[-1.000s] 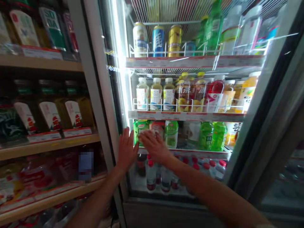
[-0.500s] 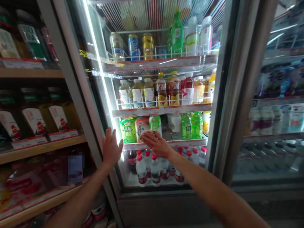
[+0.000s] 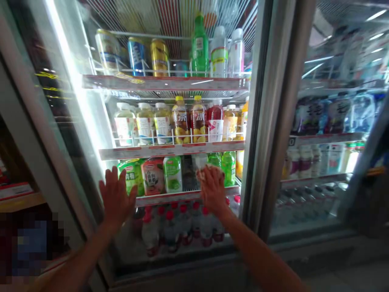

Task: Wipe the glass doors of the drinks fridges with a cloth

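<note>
My left hand [image 3: 117, 198] is raised with its fingers spread, at the left part of the glass door [image 3: 121, 247], in front of a green carton-like bottle [image 3: 131, 175]. It holds nothing. Under the fingers of my right hand [image 3: 212, 190] is a crumpled, pale cloth with dark patches [image 3: 201, 175], pressed toward the glass. Behind the right hand, partly hidden by it, stand green bottles [image 3: 228, 166] on the third shelf. To its left are a green-and-white bottle [image 3: 172, 174] and a reddish one [image 3: 152, 178].
Inside the lit cooler, cans [image 3: 159, 56] stand on the top shelf and juice bottles [image 3: 146, 123] below. Red-capped bottles [image 3: 170, 227] fill the bottom. A metal door frame [image 3: 273, 121] separates a second cooler [image 3: 322, 162] on the right. A wooden shelf [image 3: 24, 200] is at the left.
My right hand has slid rightward across the glass with the cloth, from in front of the reddish bottle to the green bottles. The view has shifted right; my left hand stays spread.
</note>
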### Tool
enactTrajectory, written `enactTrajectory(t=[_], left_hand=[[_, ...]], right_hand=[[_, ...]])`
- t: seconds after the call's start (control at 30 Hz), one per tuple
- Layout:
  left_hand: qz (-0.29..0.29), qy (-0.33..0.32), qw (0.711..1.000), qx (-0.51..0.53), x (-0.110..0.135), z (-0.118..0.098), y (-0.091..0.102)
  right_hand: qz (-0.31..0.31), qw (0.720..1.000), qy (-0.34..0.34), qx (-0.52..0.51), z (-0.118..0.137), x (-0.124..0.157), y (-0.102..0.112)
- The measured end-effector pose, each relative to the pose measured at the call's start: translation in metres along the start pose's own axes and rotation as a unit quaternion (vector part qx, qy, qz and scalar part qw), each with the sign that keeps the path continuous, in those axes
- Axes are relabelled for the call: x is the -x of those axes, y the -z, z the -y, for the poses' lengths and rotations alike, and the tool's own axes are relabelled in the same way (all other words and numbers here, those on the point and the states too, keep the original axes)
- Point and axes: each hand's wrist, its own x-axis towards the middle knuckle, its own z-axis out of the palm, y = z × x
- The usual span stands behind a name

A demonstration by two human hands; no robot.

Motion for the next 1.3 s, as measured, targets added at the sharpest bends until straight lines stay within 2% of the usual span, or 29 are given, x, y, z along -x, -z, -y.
enactTrajectory(t=[0.03,0.07,0.13,0.2,0.27,0.33,0.4,0.43,0.5,0.57,0.63,0.7,0.73,0.77,0.83,0.9,0.93,0.97,1.0,1.1,1.13,1.2,1.23,1.3], left_hand=[[-0.015,-0.001,1.0,0.009,-0.003,-0.007,-0.006],[-0.03,0.005,0.999,0.018,-0.005,-0.014,-0.011],[-0.06,0.023,0.997,0.034,-0.006,-0.023,-0.019],[-0.067,0.032,0.996,0.052,-0.006,-0.027,-0.022],[-0.06,0.03,0.996,0.065,-0.005,-0.025,-0.02],[-0.045,0.02,0.997,0.067,-0.003,-0.02,-0.015],[-0.024,0.01,0.998,0.063,-0.001,-0.014,-0.009],[-0.01,0.006,0.998,0.063,0.0,-0.012,-0.007],[0.013,-0.003,0.998,0.068,0.003,-0.007,-0.003],[0.027,-0.018,0.997,0.075,0.005,-0.004,-0.001],[0.028,-0.032,0.996,0.076,0.006,-0.002,-0.001],[0.023,-0.04,0.996,0.072,0.006,-0.001,-0.002],[0.023,-0.043,0.996,0.068,0.007,0.0,-0.001],[0.026,-0.048,0.996,0.064,0.007,0.001,0.0],[0.039,-0.067,0.995,0.059,0.009,0.006,0.006],[0.059,-0.097,0.992,0.057,0.012,0.013,0.013],[0.069,-0.111,0.99,0.055,0.013,0.016,0.017],[0.076,-0.124,0.988,0.052,0.014,0.019,0.021],[0.08,-0.133,0.987,0.047,0.015,0.021,0.025],[0.081,-0.136,0.987,0.034,0.015,0.025,0.031],[0.079,-0.131,0.988,0.031,0.015,0.026,0.032],[0.074,-0.11,0.991,0.022,0.017,0.029,0.034],[0.072,-0.096,0.993,0.015,0.019,0.032,0.035],[0.077,-0.068,0.995,0.002,0.026,0.04,0.038]], right_hand=[[0.031,0.999,0.027,0.001,-0.005,0.001,0.003],[0.038,0.999,0.019,0.013,-0.015,0.0,0.007],[-0.004,0.996,-0.075,0.047,-0.04,-0.007,0.015],[-0.068,0.981,-0.173,0.063,-0.052,-0.017,0.019],[-0.097,0.975,-0.191,0.053,-0.034,-0.023,0.013],[-0.053,0.991,-0.123,0.027,0.007,-0.022,0.002],[0.025,0.999,-0.023,-0.001,0.048,-0.015,-0.007],[0.054,0.998,0.021,-0.009,0.06,-0.012,-0.009],[0.063,0.997,0.054,-0.009,0.061,-0.01,-0.007],[0.026,0.999,0.018,0.003,0.041,-0.015,-0.005],[-0.044,0.996,-0.078,0.027,0.025,-0.025,-0.008],[-0.087,0.987,-0.128,0.04,0.034,-0.031,-0.017],[-0.087,0.988,-0.12,0.038,0.048,-0.03,-0.023],[-0.067,0.994,-0.082,0.028,0.067,-0.026,-0.028],[0.005,0.998,0.064,-0.011,0.104,-0.015,-0.034],[0.075,0.971,0.219,-0.054,0.124,-0.011,-0.035],[0.098,0.958,0.261,-0.066,0.124,-0.015,-0.033],[0.107,0.955,0.269,-0.071,0.12,-0.025,-0.032],[0.105,0.962,0.243,-0.067,0.113,-0.038,-0.031],[0.063,0.994,0.089,-0.033,0.096,-0.079,-0.031],[0.058,0.996,0.065,-0.026,0.096,-0.084,-0.032],[0.085,0.992,0.089,-0.027,0.106,-0.073,-0.034],[0.11,0.984,0.136,-0.038,0.114,-0.059,-0.035],[0.158,0.95,0.258,-0.074,0.13,-0.028,-0.036]])
